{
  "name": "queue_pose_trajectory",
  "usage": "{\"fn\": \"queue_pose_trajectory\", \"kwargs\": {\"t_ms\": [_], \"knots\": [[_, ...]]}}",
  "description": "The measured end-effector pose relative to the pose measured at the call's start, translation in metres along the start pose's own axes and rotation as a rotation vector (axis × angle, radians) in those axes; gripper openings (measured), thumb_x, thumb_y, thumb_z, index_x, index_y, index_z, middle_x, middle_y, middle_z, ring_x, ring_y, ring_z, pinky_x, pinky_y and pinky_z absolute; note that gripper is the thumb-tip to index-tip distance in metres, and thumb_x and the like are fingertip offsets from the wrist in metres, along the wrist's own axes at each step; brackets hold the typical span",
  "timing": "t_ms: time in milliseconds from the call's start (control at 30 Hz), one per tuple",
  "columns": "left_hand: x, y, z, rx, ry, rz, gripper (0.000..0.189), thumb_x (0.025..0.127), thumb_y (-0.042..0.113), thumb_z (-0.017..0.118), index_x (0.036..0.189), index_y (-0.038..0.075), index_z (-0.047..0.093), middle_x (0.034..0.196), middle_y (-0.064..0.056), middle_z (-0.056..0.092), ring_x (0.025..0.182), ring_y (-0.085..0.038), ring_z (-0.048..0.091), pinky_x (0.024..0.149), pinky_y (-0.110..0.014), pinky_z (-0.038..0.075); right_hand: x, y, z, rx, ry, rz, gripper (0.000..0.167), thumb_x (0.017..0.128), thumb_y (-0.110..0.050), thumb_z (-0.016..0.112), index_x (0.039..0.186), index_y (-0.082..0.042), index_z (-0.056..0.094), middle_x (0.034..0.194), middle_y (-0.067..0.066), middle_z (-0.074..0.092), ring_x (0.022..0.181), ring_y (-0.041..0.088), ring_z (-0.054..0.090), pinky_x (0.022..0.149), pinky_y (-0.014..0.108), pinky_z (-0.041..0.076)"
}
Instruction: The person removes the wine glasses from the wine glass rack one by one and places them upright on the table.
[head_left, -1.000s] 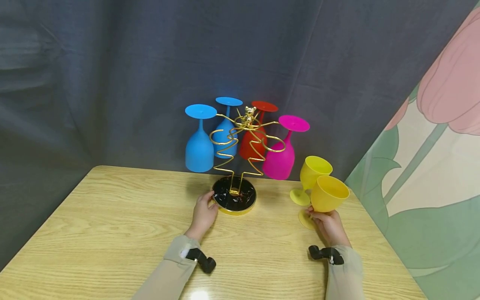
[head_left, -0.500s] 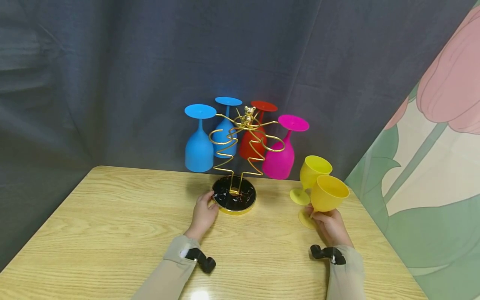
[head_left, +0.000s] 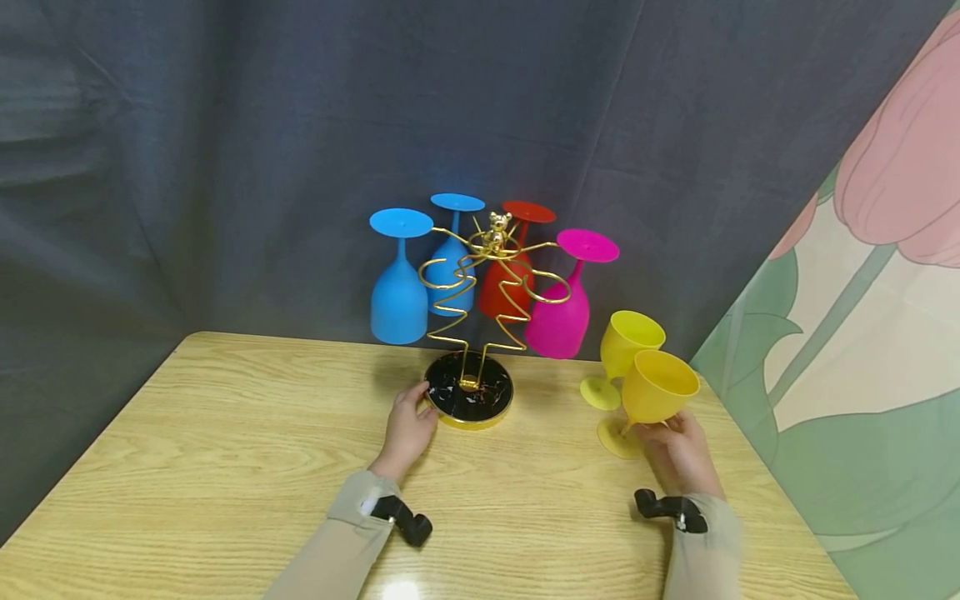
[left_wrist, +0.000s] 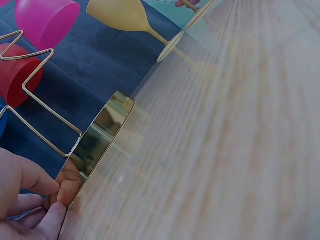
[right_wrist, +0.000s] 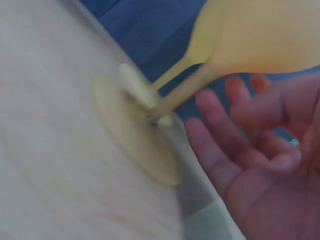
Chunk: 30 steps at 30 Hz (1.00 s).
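A gold wire rack (head_left: 468, 317) stands on a round black base with a shiny gold rim (left_wrist: 102, 135). Goblets hang upside down from it: two blue (head_left: 399, 304), one red (head_left: 510, 287) and one magenta (head_left: 558, 321). My left hand (head_left: 407, 429) touches the base's left edge with thumb and fingertips. On the right, an orange-yellow goblet (head_left: 656, 390) stands upright in front of a lemon-yellow goblet (head_left: 628, 337). Beside the front goblet's stem, my right hand (head_left: 684, 450) is held with loosely bent fingers. The right wrist view shows a gap between these fingers (right_wrist: 210, 150) and the stem.
The wooden table (head_left: 225, 467) extends in front of and to the left of the rack. A dark grey curtain (head_left: 300, 167) hangs behind its back edge. To the right is a wall panel (head_left: 840, 358) with painted tulips and leaves.
My right hand has let go of the front goblet's stem and moved slightly right. The goblet stays standing in place. My left hand and the rack have not visibly moved.
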<state>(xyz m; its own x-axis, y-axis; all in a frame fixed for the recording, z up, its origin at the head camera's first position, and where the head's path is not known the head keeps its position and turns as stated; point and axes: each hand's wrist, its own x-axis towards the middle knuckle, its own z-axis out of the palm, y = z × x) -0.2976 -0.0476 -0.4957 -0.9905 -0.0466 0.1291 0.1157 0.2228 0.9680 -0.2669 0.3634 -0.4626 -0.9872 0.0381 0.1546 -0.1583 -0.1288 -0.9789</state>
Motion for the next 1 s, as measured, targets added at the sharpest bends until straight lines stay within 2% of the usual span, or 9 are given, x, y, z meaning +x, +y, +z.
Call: {"fn": "queue_pose_trajectory", "kwargs": {"t_ms": [100,233,367,500,633,733,833,1000], "knots": [[0.0,0.0,0.0,-0.003,-0.003,0.005,0.05,0.096,-0.009,0.053,0.145,-0.015,0.042,0.149,-0.035,0.032,0.134,-0.046,0.046,0.105,-0.045,0.049,-0.004,-0.013,-0.003,-0.02,0.12,0.012,0.051,0.097,0.017,0.045,0.131,-0.021,0.049,0.116,-0.011,0.061,0.103,0.004,0.063,0.09,0.022,0.055],[0.0,0.0,0.001,-0.007,-0.006,0.01,0.05,0.097,-0.009,0.053,0.145,-0.015,0.041,0.149,-0.035,0.032,0.134,-0.047,0.046,0.105,-0.045,0.048,-0.005,-0.029,-0.004,-0.038,0.295,-0.005,0.041,0.101,0.012,0.042,0.129,-0.018,0.044,0.116,-0.005,0.053,0.1,0.004,0.062,0.086,0.018,0.055],[0.0,0.0,0.001,-0.011,-0.006,0.007,0.05,0.097,-0.008,0.053,0.145,-0.014,0.041,0.149,-0.035,0.033,0.134,-0.046,0.046,0.106,-0.045,0.048,-0.006,-0.046,0.001,-0.055,0.453,-0.074,0.044,0.1,0.013,0.038,0.132,-0.015,0.047,0.12,0.004,0.047,0.103,0.009,0.06,0.085,0.015,0.055],[0.0,-0.001,0.0,-0.011,-0.004,0.007,0.049,0.098,-0.007,0.053,0.145,-0.014,0.041,0.148,-0.034,0.034,0.134,-0.046,0.046,0.106,-0.045,0.048,-0.006,-0.065,0.01,-0.031,0.557,-0.191,0.049,0.095,0.021,0.037,0.129,-0.01,0.054,0.116,0.007,0.05,0.103,0.013,0.059,0.083,0.014,0.055],[0.0,0.0,0.0,-0.004,0.003,0.009,0.048,0.098,-0.006,0.054,0.144,-0.014,0.042,0.147,-0.034,0.035,0.134,-0.046,0.045,0.106,-0.045,0.048,-0.01,-0.083,0.02,-0.127,0.621,-0.318,0.047,0.092,0.023,0.042,0.125,-0.007,0.06,0.112,0.003,0.055,0.104,0.012,0.058,0.085,0.012,0.052],[-0.001,0.001,0.0,0.005,0.01,0.01,0.047,0.099,-0.004,0.054,0.144,-0.014,0.044,0.147,-0.034,0.036,0.134,-0.045,0.046,0.105,-0.045,0.048,-0.013,-0.093,0.029,-0.209,0.649,-0.389,0.04,0.094,0.017,0.048,0.123,-0.006,0.064,0.112,0.001,0.059,0.105,0.011,0.059,0.087,0.012,0.05],[-0.001,0.001,-0.001,0.008,0.011,0.016,0.046,0.099,-0.002,0.055,0.143,-0.014,0.045,0.147,-0.034,0.037,0.135,-0.045,0.045,0.105,-0.045,0.049,-0.016,-0.102,0.041,-0.259,0.654,-0.433,0.034,0.094,0.011,0.054,0.121,-0.006,0.066,0.112,0.001,0.061,0.107,0.011,0.06,0.09,0.015,0.048],[-0.002,0.002,-0.001,0.006,0.021,0.007,0.045,0.099,0.0,0.055,0.142,-0.013,0.047,0.147,-0.033,0.038,0.135,-0.046,0.045,0.106,-0.048,0.047,-0.019,-0.112,0.066,-0.367,0.626,-0.458,0.028,0.095,0.004,0.059,0.121,-0.006,0.067,0.113,-0.001,0.061,0.109,0.014,0.061,0.095,0.017,0.049]]}}
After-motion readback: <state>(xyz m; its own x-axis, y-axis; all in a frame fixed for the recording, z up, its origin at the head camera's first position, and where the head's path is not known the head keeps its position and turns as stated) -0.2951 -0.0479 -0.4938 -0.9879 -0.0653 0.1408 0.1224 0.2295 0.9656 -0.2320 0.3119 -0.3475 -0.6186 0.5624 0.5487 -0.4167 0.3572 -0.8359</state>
